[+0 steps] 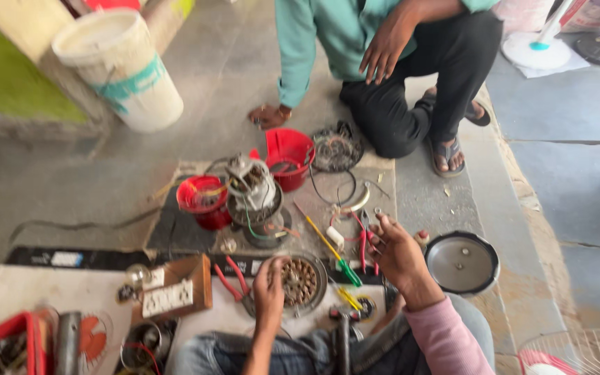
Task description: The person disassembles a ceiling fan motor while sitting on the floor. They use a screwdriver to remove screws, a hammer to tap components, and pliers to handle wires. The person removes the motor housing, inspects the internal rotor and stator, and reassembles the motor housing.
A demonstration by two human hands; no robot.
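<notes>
My left hand point(269, 292) rests on the rim of a round motor part with copper windings point(300, 281), lying on the floor in front of my knees. My right hand point(394, 251), in a pink sleeve, reaches forward over red-handled pliers point(364, 243), with the fingers curled around a small metal piece at the fingertips. A yellow and green screwdriver point(331, 250) lies between the two hands. A grey motor with green and red wires point(253, 198) stands upright farther out.
A person in a teal shirt point(383, 62) squats opposite. Two red cups point(204, 200) point(289, 156), a wire coil point(336, 147), a round metal lid point(462, 262), a white bucket point(119, 69), a wooden switch box point(175, 288) and a fan grille point(578, 351) surround the spot.
</notes>
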